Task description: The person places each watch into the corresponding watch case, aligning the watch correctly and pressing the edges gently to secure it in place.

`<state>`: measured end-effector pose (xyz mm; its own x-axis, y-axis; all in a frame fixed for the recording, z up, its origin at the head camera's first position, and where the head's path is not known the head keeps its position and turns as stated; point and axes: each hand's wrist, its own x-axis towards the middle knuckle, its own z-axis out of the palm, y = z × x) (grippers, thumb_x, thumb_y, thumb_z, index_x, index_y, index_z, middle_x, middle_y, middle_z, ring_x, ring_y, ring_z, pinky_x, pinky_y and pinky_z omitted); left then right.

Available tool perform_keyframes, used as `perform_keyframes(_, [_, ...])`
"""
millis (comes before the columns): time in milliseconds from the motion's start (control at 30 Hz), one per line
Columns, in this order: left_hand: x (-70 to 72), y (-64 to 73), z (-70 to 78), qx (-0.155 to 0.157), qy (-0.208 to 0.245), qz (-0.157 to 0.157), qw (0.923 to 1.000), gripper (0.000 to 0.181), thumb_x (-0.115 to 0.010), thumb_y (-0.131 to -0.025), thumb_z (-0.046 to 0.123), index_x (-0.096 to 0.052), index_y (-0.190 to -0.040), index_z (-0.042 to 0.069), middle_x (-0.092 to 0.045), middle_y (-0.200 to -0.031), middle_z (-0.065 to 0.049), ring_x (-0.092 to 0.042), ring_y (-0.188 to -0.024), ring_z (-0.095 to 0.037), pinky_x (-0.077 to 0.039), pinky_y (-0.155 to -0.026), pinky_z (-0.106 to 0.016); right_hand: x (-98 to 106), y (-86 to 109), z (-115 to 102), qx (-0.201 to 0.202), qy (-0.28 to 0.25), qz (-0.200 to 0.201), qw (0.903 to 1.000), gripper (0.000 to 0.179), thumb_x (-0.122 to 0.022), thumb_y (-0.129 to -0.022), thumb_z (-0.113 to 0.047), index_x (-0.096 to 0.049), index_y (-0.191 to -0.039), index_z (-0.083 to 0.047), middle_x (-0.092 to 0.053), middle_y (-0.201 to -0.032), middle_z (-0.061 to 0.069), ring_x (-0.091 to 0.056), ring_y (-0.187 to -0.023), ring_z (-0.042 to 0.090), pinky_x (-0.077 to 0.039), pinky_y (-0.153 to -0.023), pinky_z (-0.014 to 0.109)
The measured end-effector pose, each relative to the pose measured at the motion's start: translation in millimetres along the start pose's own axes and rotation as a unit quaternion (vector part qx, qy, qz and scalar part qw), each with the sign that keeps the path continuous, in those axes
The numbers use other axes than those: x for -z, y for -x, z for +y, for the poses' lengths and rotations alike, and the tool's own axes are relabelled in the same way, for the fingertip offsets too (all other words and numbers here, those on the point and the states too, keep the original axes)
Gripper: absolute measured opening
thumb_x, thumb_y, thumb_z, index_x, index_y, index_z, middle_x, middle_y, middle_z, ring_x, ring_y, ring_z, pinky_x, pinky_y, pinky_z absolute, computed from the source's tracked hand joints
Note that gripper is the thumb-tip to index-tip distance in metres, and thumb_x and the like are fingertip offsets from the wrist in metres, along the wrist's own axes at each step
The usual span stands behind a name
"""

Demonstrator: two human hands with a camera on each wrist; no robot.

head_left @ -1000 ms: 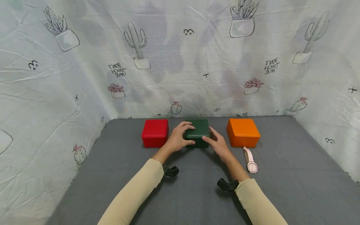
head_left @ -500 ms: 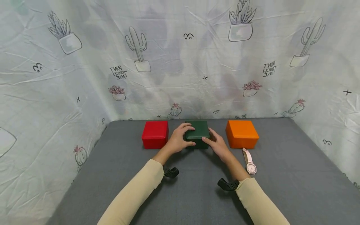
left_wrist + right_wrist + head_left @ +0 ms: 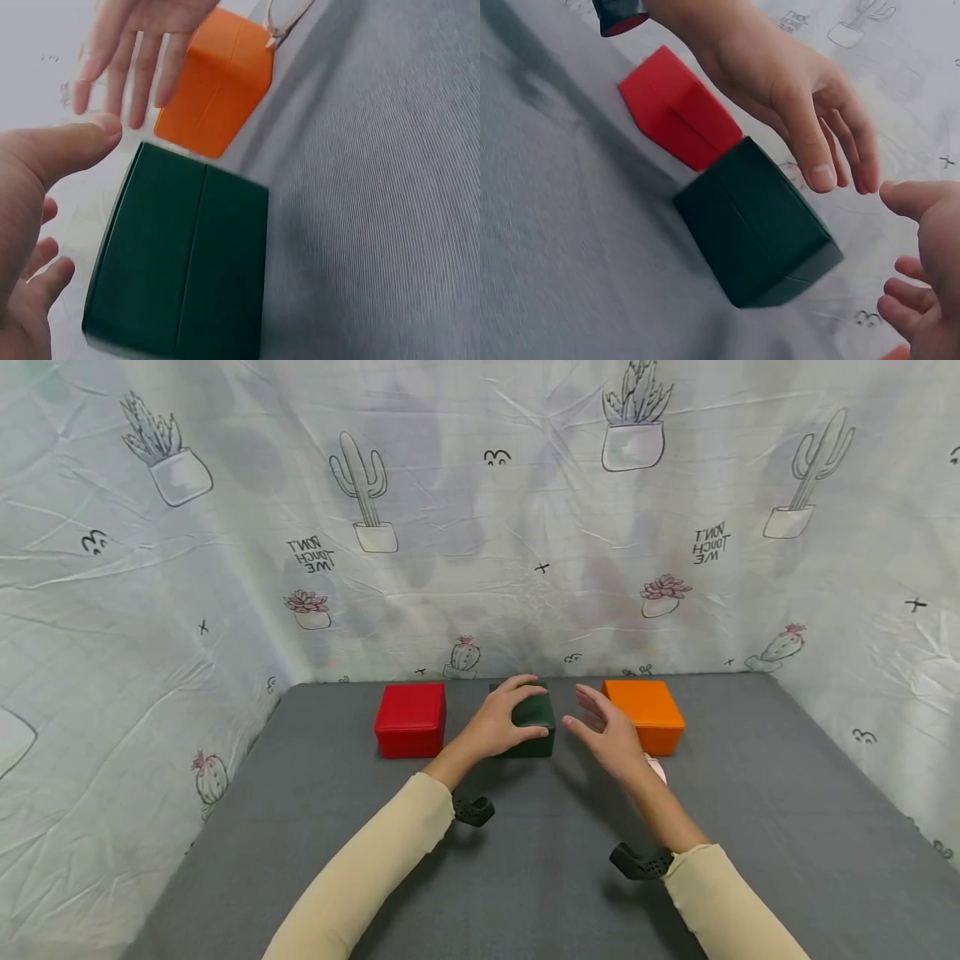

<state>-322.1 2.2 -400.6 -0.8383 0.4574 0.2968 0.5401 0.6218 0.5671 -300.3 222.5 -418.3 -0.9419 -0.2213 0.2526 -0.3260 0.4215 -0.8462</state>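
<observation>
A dark green box [image 3: 534, 714] with a closed lid and a seam line sits at the far middle of the grey table. My left hand [image 3: 501, 720] hovers over it with loosely bent fingers, covering part of its top in the head view. In the right wrist view the left thumb and fingers [image 3: 791, 82] hang above the lid, with nothing in them. My right hand [image 3: 611, 735] is off to the box's right, overlapping the orange box [image 3: 651, 714] in the head view. Its fingers are spread and loosely curved, holding nothing.
A red box [image 3: 411, 720] stands left of the green one. Part of a pink wristwatch [image 3: 656, 767] shows beside the right forearm, the rest hidden. A white cactus-print cloth [image 3: 480, 568] hangs behind the table [image 3: 525, 877].
Both hands have come off the green box's sides. The left has risen and shifted right over the lid; the right has moved away right, now covering most of the watch. The box stays put.
</observation>
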Motion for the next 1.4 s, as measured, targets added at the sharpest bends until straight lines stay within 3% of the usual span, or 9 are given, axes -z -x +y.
perform_keyframes(200, [-9.9,-11.1,12.1,-0.011,-0.011,-0.025,0.9996,0.057,-0.073,-0.086,0.035,-0.052,-0.137,0.021,-0.036,-0.153,-0.003,-0.038,-0.141,-0.023,-0.041,-0.110,-0.044,24.0,6.6,1.8,0.047,0.059,0.060,0.9954,0.057,-0.066,-0.092,-0.029,-0.046,-0.142,-0.013,-0.051,-0.143,0.015,-0.049,-0.130,0.036,-0.042,-0.105,0.055])
perform_keyframes(367, [-18.4,-18.8,21.6,-0.018,-0.019,-0.044,0.9987,0.054,-0.070,-0.088,0.035,-0.052,-0.138,0.022,-0.035,-0.154,-0.002,-0.039,-0.140,-0.022,-0.042,-0.110,-0.041,43.7,11.9,10.8,0.077,0.094,0.098,0.9877,0.054,-0.069,-0.090,-0.024,-0.051,-0.139,-0.009,-0.052,-0.140,0.018,-0.048,-0.128,0.040,-0.040,-0.105,0.058])
perform_keyframes(700, [-37.9,-38.0,37.9,-0.025,-0.062,-0.077,0.9948,0.054,-0.069,-0.089,0.034,-0.052,-0.138,0.021,-0.035,-0.153,0.000,-0.042,-0.137,-0.018,-0.043,-0.109,-0.036,71.1,19.4,33.6,0.062,0.151,0.133,0.9775,0.059,-0.075,-0.085,-0.022,-0.052,-0.137,-0.007,-0.046,-0.144,0.023,-0.043,-0.129,0.046,-0.036,-0.100,0.066])
perform_keyframes(867, [-50.0,-48.0,45.9,-0.042,-0.072,-0.081,0.9932,0.054,-0.069,-0.089,0.032,-0.052,-0.139,0.019,-0.037,-0.152,-0.001,-0.043,-0.136,-0.017,-0.042,-0.110,-0.033,83.4,21.7,48.2,0.036,0.164,0.111,0.9794,0.069,-0.074,-0.086,-0.026,-0.043,-0.142,-0.002,-0.033,-0.151,0.024,-0.035,-0.133,0.049,-0.034,-0.101,0.068])
perform_keyframes(1000, [-61.8,-55.4,53.1,-0.047,-0.086,-0.088,0.9913,0.053,-0.069,-0.089,0.034,-0.052,-0.138,0.022,-0.038,-0.152,0.000,-0.043,-0.136,-0.016,-0.042,-0.110,-0.031,94.5,22.1,62.6,0.002,0.156,0.059,0.9860,0.091,-0.074,-0.086,-0.031,-0.019,-0.154,-0.005,-0.017,-0.157,0.027,-0.030,-0.135,0.053,-0.034,-0.099,0.070])
perform_keyframes(1167, [-73.2,-63.5,57.3,-0.042,-0.105,-0.097,0.9888,0.053,-0.069,-0.089,0.036,-0.052,-0.138,0.024,-0.039,-0.152,0.002,-0.042,-0.138,-0.015,-0.042,-0.110,-0.030,101.5,20.6,73.8,-0.070,0.120,-0.006,0.9904,0.110,-0.073,-0.085,-0.039,0.009,-0.156,-0.015,-0.010,-0.159,0.029,-0.026,-0.137,0.055,-0.030,-0.103,0.071])
perform_keyframes(1267, [-77.1,-66.3,59.2,-0.035,-0.114,-0.106,0.9872,0.053,-0.068,-0.089,0.036,-0.052,-0.138,0.025,-0.038,-0.153,0.004,-0.041,-0.138,-0.014,-0.041,-0.110,-0.030,100.1,18.8,78.6,-0.086,0.103,-0.024,0.9906,0.112,-0.071,-0.086,-0.039,0.015,-0.154,-0.017,-0.009,-0.159,0.029,-0.027,-0.136,0.054,-0.029,-0.104,0.070])
perform_keyframes(1400, [-81.9,-68.9,60.4,-0.028,-0.128,-0.112,0.9849,0.054,-0.068,-0.089,0.037,-0.050,-0.139,0.027,-0.037,-0.153,0.005,-0.042,-0.138,-0.013,-0.040,-0.111,-0.029,95.9,15.5,85.0,-0.080,0.082,-0.029,0.9930,0.111,-0.071,-0.088,-0.034,0.015,-0.154,-0.014,-0.011,-0.157,0.032,-0.029,-0.133,0.052,-0.029,-0.105,0.068])
